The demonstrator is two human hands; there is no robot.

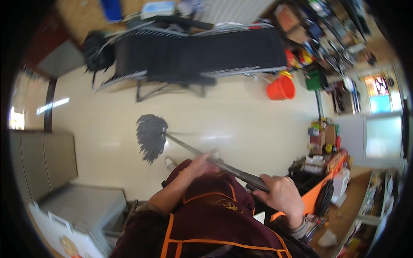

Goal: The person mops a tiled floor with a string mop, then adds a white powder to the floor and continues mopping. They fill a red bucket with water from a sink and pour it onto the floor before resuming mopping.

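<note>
A string mop with a grey head rests on the pale, glossy floor, its strands spread to the left. The mop's handle runs from the head down to the right, across the front of my dark red apron. My left hand is wrapped around the handle partway along. Farther up, near the handle's top end, my right hand grips it. The palms and some fingers are hidden from above.
A black folding lounger spans the far side, with a black backpack at its left end. A red bucket stands near its right end. Grey cabinets flank the left; boxes and a cluttered wooden desk line the right.
</note>
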